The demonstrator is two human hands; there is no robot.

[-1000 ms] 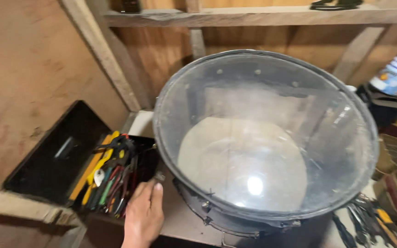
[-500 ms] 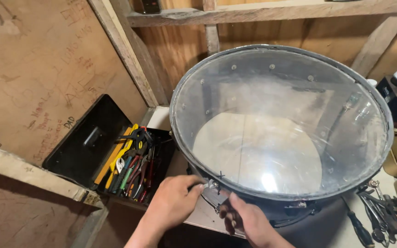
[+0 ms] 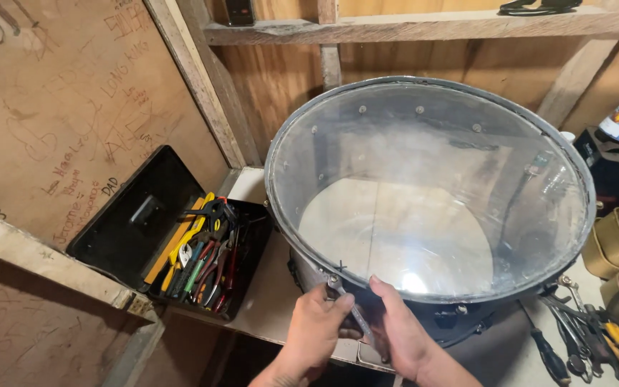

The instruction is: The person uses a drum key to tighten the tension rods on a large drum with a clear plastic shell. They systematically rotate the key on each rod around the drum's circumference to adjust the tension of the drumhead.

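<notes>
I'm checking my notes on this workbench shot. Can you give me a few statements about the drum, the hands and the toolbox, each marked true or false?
1. Both hands, left hand and right hand, are at the near rim of the large drum with a clear head. True.
2. The black plastic toolbox is shut. False: its lid stands open, tools showing.
3. The toolbox lies left of the drum. True.
4. The hands hold a hammer. False: a slim metal tool sits between them at a rim lug.
5. The drum head is opaque white. False: you see through it.

Both hands [image 3: 356,326] are bare, the forearms unsleeved (no gloves, rings or watch showing).
</notes>
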